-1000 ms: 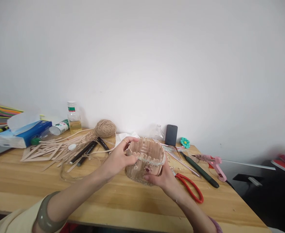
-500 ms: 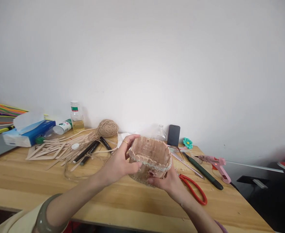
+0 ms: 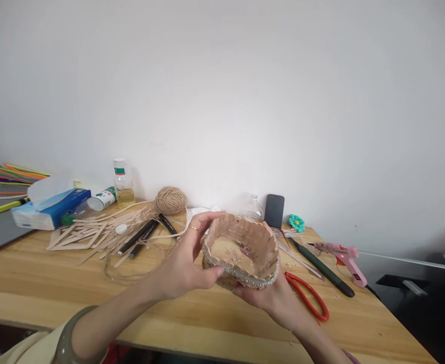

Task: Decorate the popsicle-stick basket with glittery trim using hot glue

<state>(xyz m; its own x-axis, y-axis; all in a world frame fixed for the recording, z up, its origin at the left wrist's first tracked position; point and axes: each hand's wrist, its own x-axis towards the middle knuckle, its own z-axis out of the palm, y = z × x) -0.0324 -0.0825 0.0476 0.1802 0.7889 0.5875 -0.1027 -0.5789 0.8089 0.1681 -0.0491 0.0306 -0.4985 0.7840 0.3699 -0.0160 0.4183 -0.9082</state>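
Between both hands, above the table, is a small box (image 3: 262,245) walled with upright wooden craft sticks. Sparkling beaded trim runs around its outside just under the scalloped top. The box tips toward me, so its inside and see-through-looking bottom show. My left hand (image 3: 192,258) is closed on the left side, thumb on the near wall and fingers at the far left rim. My right hand (image 3: 270,298) grips it from below at the right, thumb along the lower front; most of its fingers are hidden behind the box.
Red-handled scissors (image 3: 309,298), a dark green tool (image 3: 323,268) and a pink glue gun (image 3: 346,258) lie on the right. Left are craft sticks (image 3: 78,237), black markers (image 3: 142,240), a twine ball (image 3: 170,200), a tissue pack (image 3: 51,207) and a bottle (image 3: 124,184). A phone (image 3: 274,211) leans on the wall.
The box has turned and tipped toward me, showing more of its inside and hiding the front decoration. My right hand has moved slightly right and down with it; the view has shifted a little.
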